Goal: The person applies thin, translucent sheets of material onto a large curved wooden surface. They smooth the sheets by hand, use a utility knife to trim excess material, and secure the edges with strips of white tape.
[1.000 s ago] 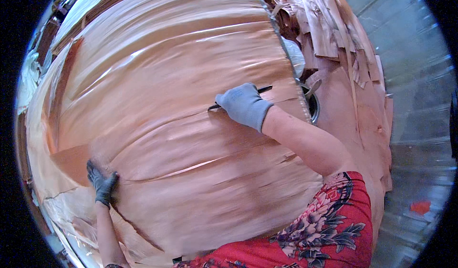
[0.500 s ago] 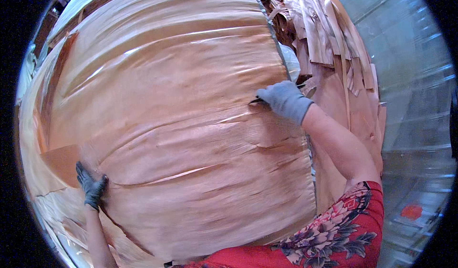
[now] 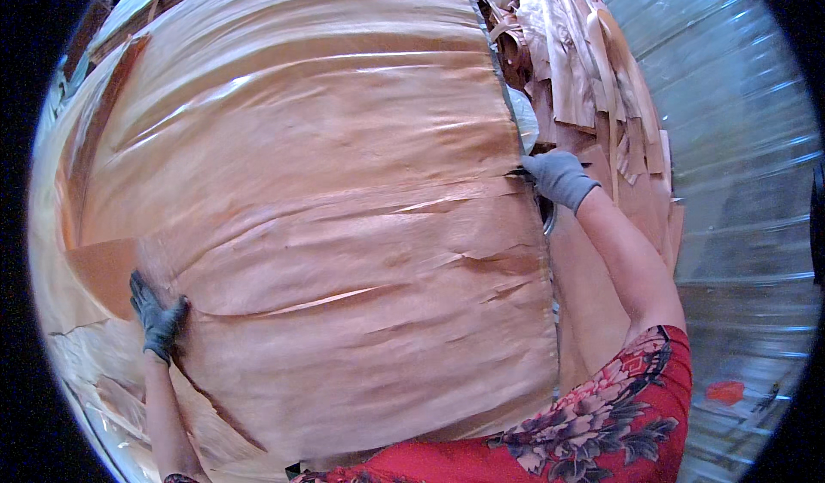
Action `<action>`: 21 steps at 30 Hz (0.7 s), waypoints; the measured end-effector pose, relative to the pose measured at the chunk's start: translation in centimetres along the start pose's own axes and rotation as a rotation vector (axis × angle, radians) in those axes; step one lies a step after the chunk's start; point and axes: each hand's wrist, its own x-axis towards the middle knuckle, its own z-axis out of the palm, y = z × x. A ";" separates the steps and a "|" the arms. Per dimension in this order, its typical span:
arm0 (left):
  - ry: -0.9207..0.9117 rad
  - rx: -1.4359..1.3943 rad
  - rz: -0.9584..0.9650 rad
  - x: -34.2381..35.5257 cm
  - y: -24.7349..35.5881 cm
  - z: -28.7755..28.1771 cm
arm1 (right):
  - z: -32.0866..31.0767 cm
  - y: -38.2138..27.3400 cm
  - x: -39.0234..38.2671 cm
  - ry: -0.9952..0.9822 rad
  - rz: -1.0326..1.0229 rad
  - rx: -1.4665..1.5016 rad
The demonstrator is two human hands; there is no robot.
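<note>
A wide sheet of pale orange-brown wood veneer (image 3: 344,139) spreads in front of me, rippled, with several long splits across its middle. My left hand (image 3: 156,318), in a dark grey-green glove, lies on the veneer's left side with fingers stretched out and thumb apart. Beside its fingertips sits a darker brown rectangular veneer piece (image 3: 105,268). At the sheet's right edge, my right hand (image 3: 560,178) in a light grey glove is closed around a slim dark knife (image 3: 519,172). The knife's point touches or hovers just over that edge; I cannot tell which.
Torn veneer strips (image 3: 567,62) are heaped beyond the right edge at the far side. A whitish scrap (image 3: 522,118) pokes out beside the edge. Clear plastic sheeting (image 3: 739,191) covers the right side, with a red-orange object (image 3: 724,393) low down. Ragged veneer (image 3: 94,371) lies at the left.
My right hand has moved right with the knife, from over the sheet to its right edge. The left hand stays on the veneer, and the view has shifted slightly.
</note>
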 end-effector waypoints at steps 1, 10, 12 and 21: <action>0.015 0.016 0.008 0.2 -0.3 0.5 | 0.7 1.4 -0.5 0.008 0.009 -0.022; -0.205 0.060 -0.107 -0.2 4.8 -4.2 | 1.7 0.6 -4.7 0.297 0.412 0.092; -0.158 -0.011 -0.092 -1.0 4.4 -5.1 | -2.5 -8.1 -2.9 0.507 0.214 0.322; -0.129 -0.270 -0.088 -0.7 5.3 -6.7 | -10.7 -39.1 4.6 0.849 -0.079 0.326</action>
